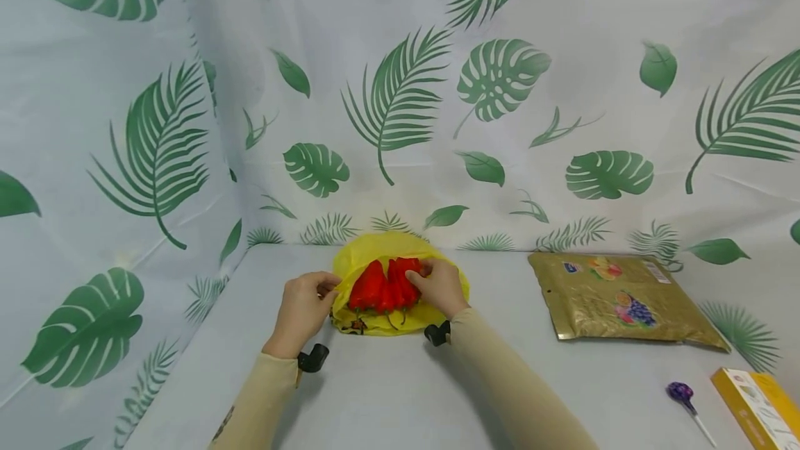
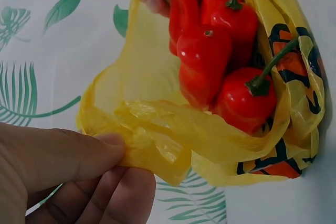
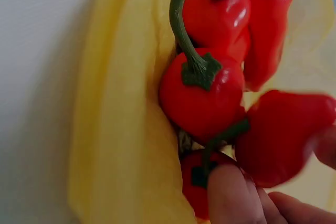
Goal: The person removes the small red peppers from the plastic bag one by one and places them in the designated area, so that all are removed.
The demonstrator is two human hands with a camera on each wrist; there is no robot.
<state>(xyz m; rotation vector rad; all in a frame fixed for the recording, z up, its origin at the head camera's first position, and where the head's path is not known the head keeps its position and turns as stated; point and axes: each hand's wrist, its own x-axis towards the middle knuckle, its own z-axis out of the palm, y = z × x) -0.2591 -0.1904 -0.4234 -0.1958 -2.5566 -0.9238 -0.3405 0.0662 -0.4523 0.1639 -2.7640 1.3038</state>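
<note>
While gaping just below the centre of the frame, yellow printed plastic bag [image 1: 387, 244], pinched at one edge by left hand [image 1: 303, 307], green-stemmed red peppers [image 1: 367, 287] clustered inside, one gripped by right hand [image 1: 439, 287], purple-wrapped lollipop [image 1: 680, 392] at lower right.

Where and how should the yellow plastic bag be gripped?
Best, I'd judge, by the loose rim of the bag, coming from the person's left. The thin film there bunches clear of the red peppers, so the left hand can pinch it between its fingers; opposite, the right hand is at the peppers.
</note>
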